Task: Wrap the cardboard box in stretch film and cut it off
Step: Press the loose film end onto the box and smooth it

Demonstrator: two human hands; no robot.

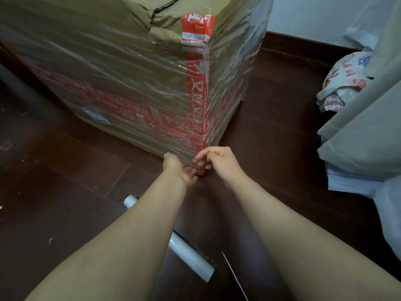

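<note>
Left hand: the left hand point(181, 168) lies against the bottom of the box's near corner, on its left face, with the palm turned up and the fingers loosely curled under the edge; whether they pinch film cannot be told.
Right hand: the right hand point(219, 160) sits just right of the same corner, its fingers bent and drawn together at the film on the edge, seemingly pinching it, though the contact is partly blurred.
Stretch film: clear stretch film point(134, 68) covers the side faces of the box in wrinkled, shiny bands from near the top down to the floor.
Cardboard box: the large brown cardboard box point(91, 33) stands on the floor with one vertical corner toward the camera; red tape point(196, 83) with white characters runs down that corner and along the lower left face, under the film. The top is creased and torn near the corner; what is inside cannot be seen.
Arms: both bare forearms reach forward and down from the bottom of the view and converge at the corner.
Film roll: a white film roll point(188, 253) lies on the floor between the forearms, partly hidden by the left one.
Blade: a thin dark blade-like thing point(234, 276) lies just right of the roll.
Floor: dark wooden floor point(54, 181).
Right side: grey cloth point(358, 137) and a white bag with red print point(342, 77) lie well apart from the box.
</note>
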